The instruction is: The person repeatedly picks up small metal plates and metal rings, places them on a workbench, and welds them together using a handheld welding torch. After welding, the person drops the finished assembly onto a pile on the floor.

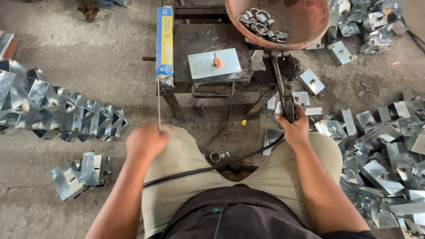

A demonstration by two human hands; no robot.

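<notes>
Two hands reach forward over the person's knees, well apart. At far left, folded shiny metal boxes [57,110] lie in a row on the concrete floor [110,53], with a smaller cluster [82,172] nearer the person. Left hand [146,141], blurred, is closed around the near end of a thin welding rod [159,104] that runs up to a blue and yellow rod packet [164,42] on the dark table's [186,40] left edge. One metal box [214,66], bearing a glowing orange spot, sits at the table's centre. Right hand [294,128] is clamped on a black welding holder [283,88], its cable [208,168] crossing the lap. A rusty bowl [301,22] of metal rings stands above, and more boxes [385,155] are heaped at right.
</notes>
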